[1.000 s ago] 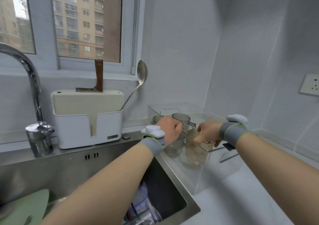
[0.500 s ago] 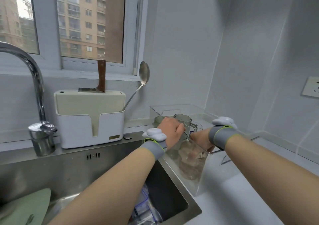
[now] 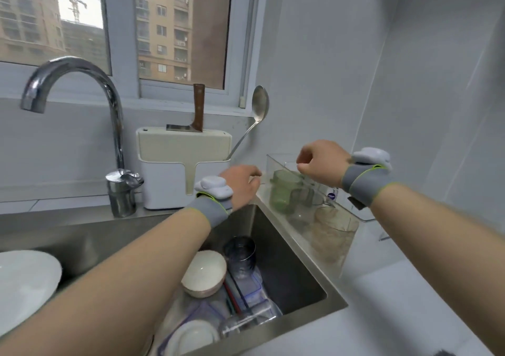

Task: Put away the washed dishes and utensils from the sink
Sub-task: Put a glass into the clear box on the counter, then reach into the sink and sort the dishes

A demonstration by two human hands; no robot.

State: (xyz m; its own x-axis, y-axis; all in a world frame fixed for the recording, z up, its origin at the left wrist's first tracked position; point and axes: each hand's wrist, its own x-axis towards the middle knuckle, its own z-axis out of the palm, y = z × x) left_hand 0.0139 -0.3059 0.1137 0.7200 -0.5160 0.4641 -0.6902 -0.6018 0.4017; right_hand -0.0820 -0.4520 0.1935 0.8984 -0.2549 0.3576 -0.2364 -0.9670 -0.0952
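Observation:
The steel sink point(image 3: 289, 271) holds a white bowl point(image 3: 203, 272), a dark glass tumbler point(image 3: 240, 254), a white plate point(image 3: 24, 282) at the left, clear lids point(image 3: 250, 292), a glass lying on its side point(image 3: 246, 320) and another white dish point(image 3: 191, 338). To the right of the sink, a clear plastic box point(image 3: 352, 235) contains a green cup point(image 3: 284, 191) and clear glasses point(image 3: 333, 227). My left hand point(image 3: 240, 183) hovers over the sink's back right corner, fingers loosely curled, holding nothing. My right hand point(image 3: 319, 164) hangs above the box, loosely curled and holding nothing.
A chrome faucet point(image 3: 82, 71) arches over the sink's left side. Behind the sink stands a white utensil holder point(image 3: 185, 172) with a cleaver point(image 3: 198, 109) and a ladle point(image 3: 259, 104). White counter point(image 3: 396, 301) stretches to the right, bounded by tiled walls.
Both hands have lifted out of the clear box and let go of the glasses. The left hand drew back toward the sink; my view tilted down onto the sink.

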